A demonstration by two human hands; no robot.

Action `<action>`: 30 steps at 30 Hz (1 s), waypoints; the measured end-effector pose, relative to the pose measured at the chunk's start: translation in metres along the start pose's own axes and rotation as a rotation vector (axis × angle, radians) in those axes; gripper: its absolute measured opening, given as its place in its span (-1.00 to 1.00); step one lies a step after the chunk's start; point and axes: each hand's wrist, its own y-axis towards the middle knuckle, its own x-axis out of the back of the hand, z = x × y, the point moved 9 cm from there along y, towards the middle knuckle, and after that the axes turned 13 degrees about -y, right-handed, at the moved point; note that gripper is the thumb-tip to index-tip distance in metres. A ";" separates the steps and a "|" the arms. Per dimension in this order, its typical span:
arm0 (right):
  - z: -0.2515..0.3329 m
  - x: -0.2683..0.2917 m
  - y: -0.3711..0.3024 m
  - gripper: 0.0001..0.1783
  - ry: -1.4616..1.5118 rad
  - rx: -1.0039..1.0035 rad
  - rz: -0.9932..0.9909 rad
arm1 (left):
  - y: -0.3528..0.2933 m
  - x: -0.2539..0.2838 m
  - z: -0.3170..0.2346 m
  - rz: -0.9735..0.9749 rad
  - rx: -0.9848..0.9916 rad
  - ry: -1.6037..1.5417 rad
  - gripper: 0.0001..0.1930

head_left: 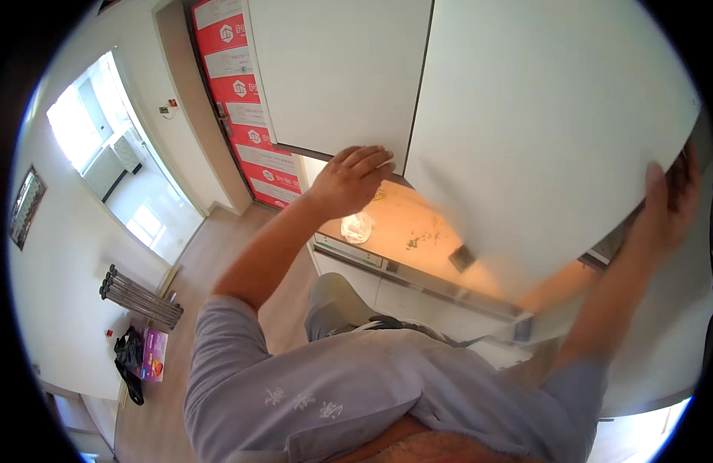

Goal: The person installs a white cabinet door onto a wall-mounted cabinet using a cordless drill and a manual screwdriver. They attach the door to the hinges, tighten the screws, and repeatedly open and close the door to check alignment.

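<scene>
A large white cabinet door (541, 116) hangs at the right, swung out from the cabinet. My right hand (671, 202) grips its right edge, the thumb on the front face and the fingers behind. Left of it is another white cabinet door (337, 73), separated by a thin dark gap. My left hand (350, 181) lies against this door's lower edge near the gap, palm hidden, fingers stretched over the face. Below the doors, a lit wooden-toned shelf (395, 220) bears a crumpled clear plastic bag (357, 228), scattered small hardware and a small dark block (461, 258).
Under the shelf run white drawer fronts (345, 270), close to my legs. A door wrapped in red and white sheeting (244, 100) stands behind at the left. Metal tubes (140, 297), a black bag (129, 353) and a purple box (154, 355) rest on the floor by the wall.
</scene>
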 end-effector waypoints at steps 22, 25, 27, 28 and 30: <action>0.128 -0.042 -0.045 -0.07 0.118 0.514 0.298 | 0.038 -0.037 -0.014 0.396 -0.463 0.737 -0.61; 0.111 -0.037 -0.044 -0.10 0.122 0.486 0.278 | 0.043 -0.036 -0.019 0.433 -0.494 0.697 -0.64; 0.102 -0.032 -0.044 -0.11 0.122 0.477 0.228 | 0.046 -0.034 -0.023 0.441 -0.496 0.600 -0.67; 0.097 -0.028 -0.044 -0.12 0.123 0.471 0.202 | 0.049 -0.034 -0.023 0.451 -0.479 0.577 -0.68; 0.086 -0.024 -0.047 -0.14 0.150 0.379 0.135 | 0.052 -0.029 -0.028 0.522 -0.442 0.559 -0.70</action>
